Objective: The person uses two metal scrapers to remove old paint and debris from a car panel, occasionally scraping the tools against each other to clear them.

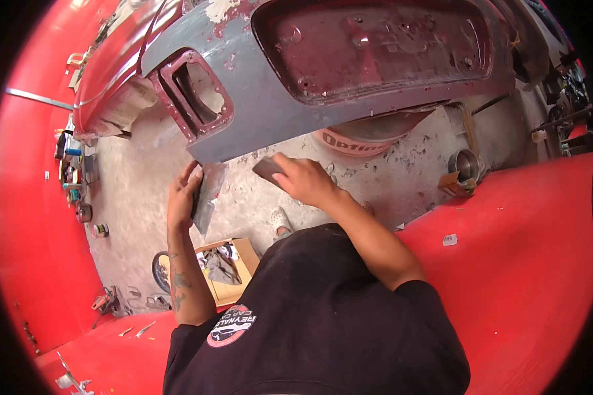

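My left hand [183, 199] holds a thin, dark, partly see-through sheet [209, 197] by its near edge, just below the lower left corner of a grey-primed car panel [244, 118]. My right hand [304, 180] is closed round a dark flat block [267, 172], below the panel's lower edge and apart from it. The panel has a maroon recess [375, 49] and a maroon-edged rectangular opening [219, 108] at its left. Neither hand touches the recess.
Beneath the panel stands a round tub [356, 145] with lettering. An open cardboard box [245, 253] holding cloth is on the floor at lower left. A metal pot [466, 164] sits at the right. Red body panels [105, 72] are at upper left.
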{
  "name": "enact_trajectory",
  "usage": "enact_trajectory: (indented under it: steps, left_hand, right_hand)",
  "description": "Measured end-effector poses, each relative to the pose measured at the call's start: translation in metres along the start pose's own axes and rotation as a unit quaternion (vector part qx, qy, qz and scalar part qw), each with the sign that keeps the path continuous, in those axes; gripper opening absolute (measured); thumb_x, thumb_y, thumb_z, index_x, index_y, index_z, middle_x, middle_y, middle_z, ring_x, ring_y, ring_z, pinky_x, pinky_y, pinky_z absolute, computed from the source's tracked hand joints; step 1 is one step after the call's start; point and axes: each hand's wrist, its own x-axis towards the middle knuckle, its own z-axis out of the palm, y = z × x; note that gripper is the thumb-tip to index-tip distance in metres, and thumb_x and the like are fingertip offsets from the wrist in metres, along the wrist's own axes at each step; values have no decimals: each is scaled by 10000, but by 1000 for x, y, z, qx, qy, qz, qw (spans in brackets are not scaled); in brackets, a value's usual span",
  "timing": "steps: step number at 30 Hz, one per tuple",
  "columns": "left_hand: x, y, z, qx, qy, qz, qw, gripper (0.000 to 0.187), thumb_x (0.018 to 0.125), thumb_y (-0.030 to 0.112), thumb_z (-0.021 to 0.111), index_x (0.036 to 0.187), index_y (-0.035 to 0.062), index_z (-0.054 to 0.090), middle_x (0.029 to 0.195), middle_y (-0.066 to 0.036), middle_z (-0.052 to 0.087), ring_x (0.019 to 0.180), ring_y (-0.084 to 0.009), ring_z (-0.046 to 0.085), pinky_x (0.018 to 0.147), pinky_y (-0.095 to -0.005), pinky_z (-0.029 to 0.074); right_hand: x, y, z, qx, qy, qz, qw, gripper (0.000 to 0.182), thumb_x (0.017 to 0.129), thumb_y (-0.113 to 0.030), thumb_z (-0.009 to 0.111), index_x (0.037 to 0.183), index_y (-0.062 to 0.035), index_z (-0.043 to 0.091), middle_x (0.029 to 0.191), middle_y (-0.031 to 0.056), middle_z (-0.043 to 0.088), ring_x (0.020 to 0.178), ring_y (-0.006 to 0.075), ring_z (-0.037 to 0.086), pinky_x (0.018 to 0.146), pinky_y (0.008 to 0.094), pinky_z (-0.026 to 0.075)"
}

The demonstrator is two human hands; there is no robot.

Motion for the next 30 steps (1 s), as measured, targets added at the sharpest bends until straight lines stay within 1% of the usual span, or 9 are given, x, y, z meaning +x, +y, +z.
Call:
enact_trajectory:
  steps: [2,6,10,12,16,18,24,28,30]
  left_hand:
    - [0,-2,0,-6,11,-2,1000,536,944,189,590,1390,-62,431,1164,-135,633,987,-157,626,874,-258,475]
    - [3,-10,-3,-18,21,10,1000,543,940,205,603,1391,-52,442,1154,-127,636,964,-144,624,859,-250,474]
    - [0,-6,0,-14,27,11,999,546,941,211,610,1390,-52,442,1160,-127,630,961,-140,621,859,-247,472]
    - [0,-6,1,-9,30,12,999,546,942,210,610,1391,-52,439,1161,-126,630,962,-140,621,860,-248,472]
    - [2,-14,-2,-29,23,17,999,545,944,201,607,1395,-50,431,1156,-126,633,960,-141,623,859,-251,475]
    - [2,-12,-2,-37,16,7,999,546,945,198,605,1398,-49,425,1152,-127,635,957,-143,625,854,-252,477]
    - [0,-9,-2,-35,18,10,999,549,947,187,598,1406,-47,408,1131,-128,644,947,-147,631,833,-258,487]
    - [0,-7,-1,-42,9,1,999,539,944,186,604,1392,-55,424,1122,-128,647,938,-145,631,819,-254,488]
    - [2,-10,-3,-38,15,11,999,535,943,187,606,1386,-57,431,1118,-126,646,935,-141,630,817,-250,486]
  right_hand:
    - [-9,9,-24,40,11,146,988,215,859,-130,638,1009,-19,529,766,192,626,737,326,658,674,428,507]
    - [-13,41,-90,93,300,125,941,280,855,-126,662,1058,17,532,924,196,663,815,246,656,754,363,507]
    - [1,32,-83,-26,230,165,959,288,867,-131,646,1069,27,515,907,249,657,874,389,669,739,392,500]
    - [3,29,-66,-10,225,106,969,247,858,-137,631,989,13,484,796,292,607,793,504,590,649,520,460]
    - [2,24,-73,9,315,134,940,240,862,-125,620,1004,18,488,763,299,595,779,507,583,637,532,451]
    - [5,25,-67,-37,231,105,967,238,860,-115,618,1017,17,497,777,285,616,777,495,598,622,527,455]
    - [2,31,-68,-15,281,132,950,252,862,-119,637,1034,23,520,823,271,631,769,459,625,659,458,488]
    - [3,20,-55,-43,180,18,982,216,860,-117,643,985,15,526,823,232,663,746,411,656,653,440,499]
    - [3,21,-67,24,239,137,961,198,863,-90,605,1014,-17,500,819,241,634,817,470,608,663,511,467]
